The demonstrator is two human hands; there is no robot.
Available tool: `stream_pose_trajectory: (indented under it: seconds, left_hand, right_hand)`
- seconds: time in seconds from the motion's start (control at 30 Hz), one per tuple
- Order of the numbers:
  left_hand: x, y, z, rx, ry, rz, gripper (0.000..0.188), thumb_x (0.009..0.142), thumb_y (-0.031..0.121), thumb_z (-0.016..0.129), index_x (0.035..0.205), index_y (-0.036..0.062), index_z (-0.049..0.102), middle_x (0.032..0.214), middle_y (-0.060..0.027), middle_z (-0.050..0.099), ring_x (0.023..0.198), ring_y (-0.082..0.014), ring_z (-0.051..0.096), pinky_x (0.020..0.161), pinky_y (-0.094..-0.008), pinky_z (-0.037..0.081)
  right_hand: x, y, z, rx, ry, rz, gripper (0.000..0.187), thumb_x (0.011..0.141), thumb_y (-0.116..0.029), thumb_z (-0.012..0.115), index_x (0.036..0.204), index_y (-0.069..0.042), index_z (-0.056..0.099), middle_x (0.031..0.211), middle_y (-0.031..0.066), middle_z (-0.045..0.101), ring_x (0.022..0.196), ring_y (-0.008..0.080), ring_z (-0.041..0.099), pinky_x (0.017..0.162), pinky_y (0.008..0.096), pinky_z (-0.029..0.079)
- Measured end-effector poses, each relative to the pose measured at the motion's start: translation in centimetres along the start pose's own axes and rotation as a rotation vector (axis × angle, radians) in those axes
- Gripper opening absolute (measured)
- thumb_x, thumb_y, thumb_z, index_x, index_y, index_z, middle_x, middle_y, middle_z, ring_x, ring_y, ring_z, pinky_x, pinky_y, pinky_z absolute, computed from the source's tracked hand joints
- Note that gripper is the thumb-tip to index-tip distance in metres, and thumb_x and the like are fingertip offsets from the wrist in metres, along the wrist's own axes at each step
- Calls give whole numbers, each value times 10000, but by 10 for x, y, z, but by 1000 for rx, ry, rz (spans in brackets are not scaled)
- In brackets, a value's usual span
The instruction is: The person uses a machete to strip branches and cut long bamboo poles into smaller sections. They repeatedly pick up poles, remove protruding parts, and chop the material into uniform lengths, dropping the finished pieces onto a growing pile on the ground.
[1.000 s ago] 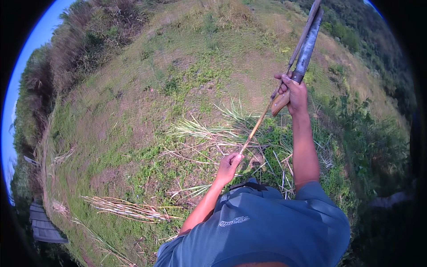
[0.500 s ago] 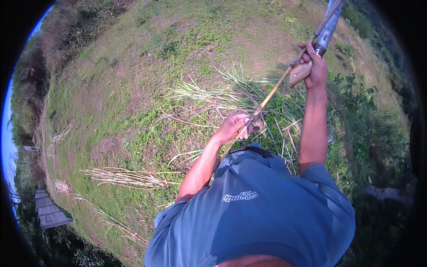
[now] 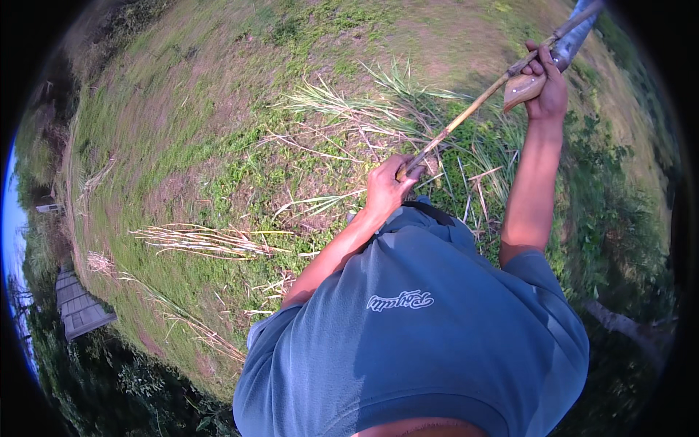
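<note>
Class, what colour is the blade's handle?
The handle is light brown, best seen in the head view.

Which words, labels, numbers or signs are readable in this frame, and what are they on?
Blue shirt, chest: white script lettering, upside down in view; wording not copied here.
Tan handle in the right hand: no lettering visible.
Pale object, far left: too small to tell.

I cannot see the far ends of the knife (image 3: 574, 45) and the stalk (image 3: 472, 109), cut off at upper right; the right hand (image 3: 551, 91) hides part of the knife's handle (image 3: 523, 89), and one pale thing (image 3: 47, 208) far left is too small to recognise
</note>
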State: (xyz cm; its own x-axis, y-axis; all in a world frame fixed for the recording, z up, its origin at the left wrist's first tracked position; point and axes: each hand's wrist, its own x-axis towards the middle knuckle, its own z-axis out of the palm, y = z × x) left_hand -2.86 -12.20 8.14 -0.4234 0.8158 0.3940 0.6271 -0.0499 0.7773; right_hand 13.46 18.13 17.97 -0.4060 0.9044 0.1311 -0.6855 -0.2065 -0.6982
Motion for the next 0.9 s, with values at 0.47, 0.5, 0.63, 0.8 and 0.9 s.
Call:
stream_pose_trajectory:
  seconds: [0.47, 0.5, 0.63, 0.8, 0.9]
  left_hand:
    - [7, -26, 4, -463, 75, -478, 165, 861, 160, 676, 902, 0, 667, 638, -78, 634, 486, -128, 573, 458, -258, 441]
    - [12, -6, 4, -283, 43, -312, 173, 862, 152, 678, 937, -3, 668, 650, -69, 637, 503, -115, 568, 481, -247, 446]
    - [12, -11, 15, -176, -48, -128, 165, 856, 137, 689, 957, 8, 683, 693, -54, 643, 582, -88, 561, 544, -237, 446]
    - [11, -13, 18, -331, -111, -252, 187, 898, 185, 650, 944, 4, 660, 620, -24, 560, 542, -85, 484, 496, -258, 384]
    - [14, 11, 13, -267, -123, -289, 226, 924, 236, 616, 930, 12, 647, 590, -26, 521, 522, -90, 453, 484, -281, 364]
  right_hand:
    - [0, -1, 2, -47, 25, -28, 319, 965, -159, 540, 1132, 113, 541, 609, -34, 441, 592, 89, 495, 559, 202, 448]
    - [0, -1, 0, -56, 42, -41, 316, 964, -154, 540, 1129, 115, 541, 607, -32, 441, 588, 89, 493, 557, 201, 447]
    - [-7, -2, 9, -38, 42, -29, 305, 960, -146, 547, 1112, 118, 543, 612, -27, 447, 585, 92, 486, 557, 197, 442]
    - [-7, -9, 6, -33, 34, -33, 290, 959, -147, 552, 1087, 113, 549, 614, -23, 447, 603, 99, 489, 557, 200, 428]
    - [-9, -13, 1, -35, 40, -49, 278, 960, -146, 550, 1074, 107, 553, 610, -23, 440, 607, 104, 490, 555, 202, 422]
